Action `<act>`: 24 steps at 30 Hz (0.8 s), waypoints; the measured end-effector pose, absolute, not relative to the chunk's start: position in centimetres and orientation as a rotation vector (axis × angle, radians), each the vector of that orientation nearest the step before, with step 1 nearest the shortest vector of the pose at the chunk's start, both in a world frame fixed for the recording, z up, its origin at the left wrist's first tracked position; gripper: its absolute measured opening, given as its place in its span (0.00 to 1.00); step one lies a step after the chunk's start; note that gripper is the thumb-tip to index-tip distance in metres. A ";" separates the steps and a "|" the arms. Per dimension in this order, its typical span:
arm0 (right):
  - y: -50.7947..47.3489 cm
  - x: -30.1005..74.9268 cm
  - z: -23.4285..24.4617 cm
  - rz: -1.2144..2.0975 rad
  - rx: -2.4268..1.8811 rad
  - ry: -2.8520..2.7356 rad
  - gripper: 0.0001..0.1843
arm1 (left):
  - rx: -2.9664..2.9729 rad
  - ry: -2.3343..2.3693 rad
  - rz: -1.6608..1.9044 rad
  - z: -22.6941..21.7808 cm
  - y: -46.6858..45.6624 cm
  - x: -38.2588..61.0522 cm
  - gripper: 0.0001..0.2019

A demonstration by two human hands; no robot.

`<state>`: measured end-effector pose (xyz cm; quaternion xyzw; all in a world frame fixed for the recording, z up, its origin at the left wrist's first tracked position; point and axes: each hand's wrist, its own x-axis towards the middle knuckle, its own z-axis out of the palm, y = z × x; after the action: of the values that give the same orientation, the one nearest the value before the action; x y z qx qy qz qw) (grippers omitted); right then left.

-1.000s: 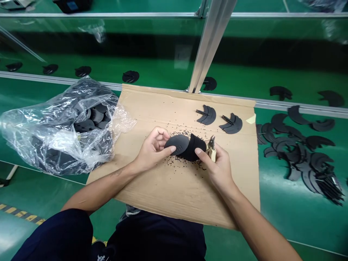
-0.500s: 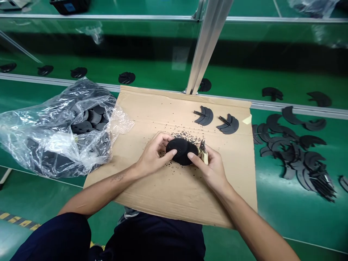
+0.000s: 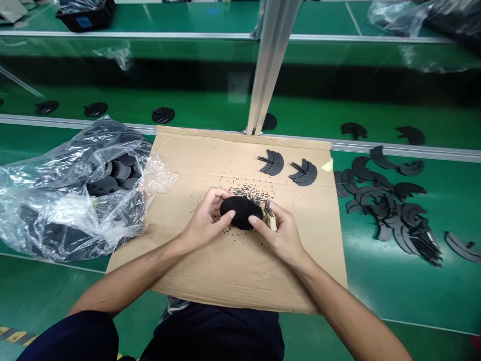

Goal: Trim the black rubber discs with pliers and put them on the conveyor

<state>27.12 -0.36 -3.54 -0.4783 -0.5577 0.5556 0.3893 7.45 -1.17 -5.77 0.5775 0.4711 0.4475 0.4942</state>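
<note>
Between my two hands are overlapping black rounded plastic pieces (image 3: 240, 211), held above the cardboard sheet (image 3: 240, 268). My left hand (image 3: 210, 214) grips their left side, with the thumb across the top face. On the right side, my right hand (image 3: 278, 230) presses its thumb on the pieces. That same hand also keeps cutting pliers (image 3: 268, 215) with pale handles, tips pointing up and away. Small black scraps (image 3: 250, 191) lie scattered on the cardboard just beyond the pieces. Farther back on the sheet rest two black fan-shaped parts (image 3: 272, 163), each with thin sticks attached.
A clear plastic bag (image 3: 124, 220) of black discs stands at the left. Many curved black parts (image 3: 393, 208) are heaped on the green table at the right. A metal post (image 3: 265, 85) rises behind the cardboard, and more black parts (image 3: 163, 115) line the ledge.
The whole scene has shifted left in view as the head turned slightly. Both hands keep their hold on the black pieces, which look slightly more tilted; the pliers remain in the right hand.
</note>
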 end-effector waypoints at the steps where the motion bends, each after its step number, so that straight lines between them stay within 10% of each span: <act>1: -0.4 27.1 -3.5 1.400 -1.207 -1.427 0.18 | 1.392 1.131 1.068 -5.7 -1.2 7.4 0.12; 24: -1.7 27.9 -4.6 0.873 -0.815 -1.852 0.01 | 2.041 1.078 1.121 -4.6 -2.3 6.5 0.09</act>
<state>27.90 -1.68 -4.62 -0.3299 -0.7496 0.3535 0.4521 6.48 -2.27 -4.57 0.7627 0.4028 0.4189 0.2837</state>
